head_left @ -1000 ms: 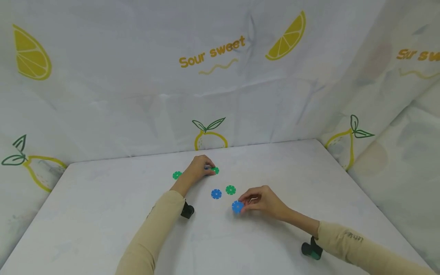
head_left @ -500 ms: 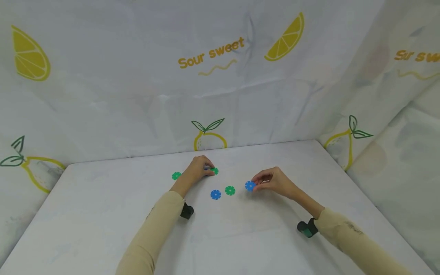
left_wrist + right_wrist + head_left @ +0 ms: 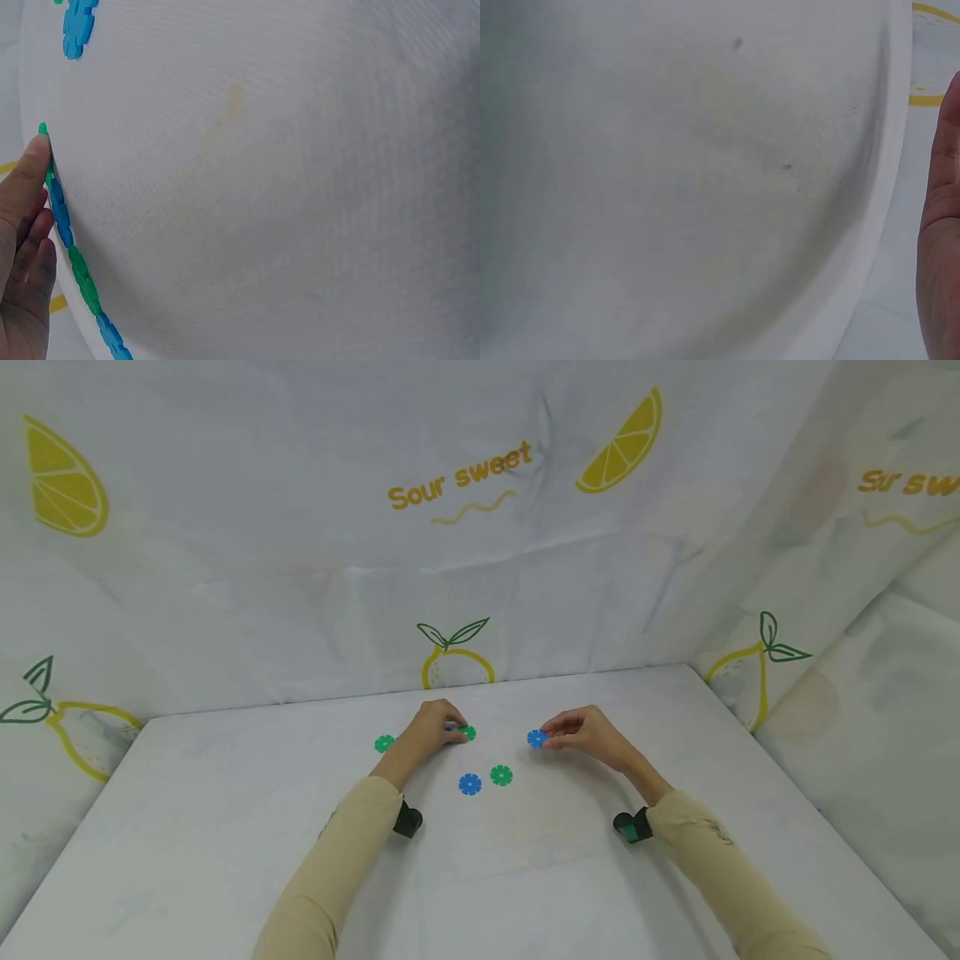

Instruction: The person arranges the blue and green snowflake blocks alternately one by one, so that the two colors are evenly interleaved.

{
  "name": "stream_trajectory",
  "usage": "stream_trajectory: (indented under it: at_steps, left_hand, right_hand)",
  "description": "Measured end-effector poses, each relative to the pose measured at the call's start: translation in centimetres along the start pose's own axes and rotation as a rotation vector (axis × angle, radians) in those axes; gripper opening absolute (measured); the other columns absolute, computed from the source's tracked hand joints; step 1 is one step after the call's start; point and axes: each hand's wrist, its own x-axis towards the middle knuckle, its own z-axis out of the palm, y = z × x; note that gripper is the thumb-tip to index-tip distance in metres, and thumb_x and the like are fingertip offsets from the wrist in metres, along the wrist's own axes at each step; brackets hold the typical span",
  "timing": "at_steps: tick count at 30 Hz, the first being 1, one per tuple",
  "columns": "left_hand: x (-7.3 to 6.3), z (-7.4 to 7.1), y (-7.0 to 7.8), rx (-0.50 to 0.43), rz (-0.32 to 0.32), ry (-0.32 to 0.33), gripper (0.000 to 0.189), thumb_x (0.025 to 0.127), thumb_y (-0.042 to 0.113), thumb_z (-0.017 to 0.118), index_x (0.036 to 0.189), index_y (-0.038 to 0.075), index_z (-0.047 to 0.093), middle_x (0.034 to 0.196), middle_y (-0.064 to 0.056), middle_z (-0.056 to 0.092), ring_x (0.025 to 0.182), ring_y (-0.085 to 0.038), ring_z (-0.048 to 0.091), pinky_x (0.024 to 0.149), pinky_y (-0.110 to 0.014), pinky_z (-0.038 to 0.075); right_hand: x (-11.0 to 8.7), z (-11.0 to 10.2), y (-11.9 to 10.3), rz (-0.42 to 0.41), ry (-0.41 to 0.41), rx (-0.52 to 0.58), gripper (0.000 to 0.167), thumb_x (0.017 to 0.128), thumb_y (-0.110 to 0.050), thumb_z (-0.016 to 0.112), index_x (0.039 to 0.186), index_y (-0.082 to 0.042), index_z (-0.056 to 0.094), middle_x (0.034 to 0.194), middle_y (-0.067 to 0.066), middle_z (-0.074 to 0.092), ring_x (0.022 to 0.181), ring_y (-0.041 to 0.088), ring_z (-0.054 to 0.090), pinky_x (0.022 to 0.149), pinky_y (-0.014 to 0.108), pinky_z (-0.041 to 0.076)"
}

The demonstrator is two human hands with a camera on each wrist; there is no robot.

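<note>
My left hand (image 3: 435,725) pinches a green notched interlocking disc (image 3: 468,732) near the back of the white table, thumb on the near side. In the left wrist view that disc (image 3: 43,129) ends a row of alternating green and blue discs, with a blue disc (image 3: 61,213) and a green disc (image 3: 83,280) right beside the fingers. To the right, my right hand (image 3: 592,735) holds a blue notched disc (image 3: 537,739) between thumb and fingertips, a short gap from the green one. The right wrist view shows only part of the hand (image 3: 941,232); its disc is hidden there.
In front of the hands lie a loose blue disc (image 3: 470,784) and a loose green disc (image 3: 502,775), side by side. Another green disc (image 3: 384,743) shows left of the left wrist. A lemon-printed white cloth (image 3: 360,568) rises behind the table.
My right hand has carried the blue disc away from the table's front, first back and right, then further back and slightly left. The left hand stays at the green disc.
</note>
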Motion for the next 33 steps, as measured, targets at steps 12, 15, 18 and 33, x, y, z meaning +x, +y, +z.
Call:
stream_trajectory:
  at_steps: [12, 15, 18, 33]
  left_hand:
    - [-0.2, -0.2, 0.1, -0.005, 0.012, 0.002, 0.021, 0.078, 0.012, 0.079, 0.096, 0.002, 0.074, 0.102, -0.009, 0.066, 0.106, -0.025, 0.059, 0.098, -0.037, 0.045]
    - [-0.2, -0.2, 0.1, -0.007, 0.016, 0.000, 0.021, 0.078, 0.011, 0.078, 0.096, 0.001, 0.074, 0.102, -0.009, 0.066, 0.106, -0.025, 0.059, 0.098, -0.038, 0.045]
    - [-0.2, -0.2, 0.1, -0.007, 0.014, -0.005, 0.021, 0.078, 0.011, 0.078, 0.096, 0.001, 0.074, 0.103, -0.010, 0.066, 0.107, -0.025, 0.059, 0.099, -0.037, 0.044]
    - [-0.1, -0.2, 0.4, 0.005, -0.020, -0.017, 0.021, 0.079, 0.013, 0.078, 0.097, 0.003, 0.074, 0.105, -0.008, 0.065, 0.109, -0.024, 0.058, 0.099, -0.037, 0.044]
  right_hand:
    - [3.2, 1.3, -0.2, 0.032, 0.032, -0.002, 0.027, 0.080, -0.008, 0.077, 0.102, 0.006, 0.070, 0.094, 0.015, 0.071, 0.079, 0.020, 0.067, 0.076, 0.029, 0.056]
    - [3.8, 1.6, -0.3, 0.032, 0.045, -0.023, 0.026, 0.080, -0.007, 0.077, 0.101, 0.006, 0.070, 0.093, 0.015, 0.071, 0.079, 0.020, 0.068, 0.075, 0.028, 0.056]
    - [4.5, 1.9, -0.2, 0.027, 0.056, -0.045, 0.025, 0.080, -0.006, 0.076, 0.101, 0.007, 0.071, 0.094, 0.015, 0.071, 0.077, 0.018, 0.068, 0.074, 0.025, 0.056]
    - [6.6, 4.0, -1.1, 0.055, 0.087, -0.198, 0.024, 0.080, -0.009, 0.077, 0.099, 0.004, 0.072, 0.093, 0.012, 0.072, 0.080, 0.014, 0.067, 0.082, 0.029, 0.053]
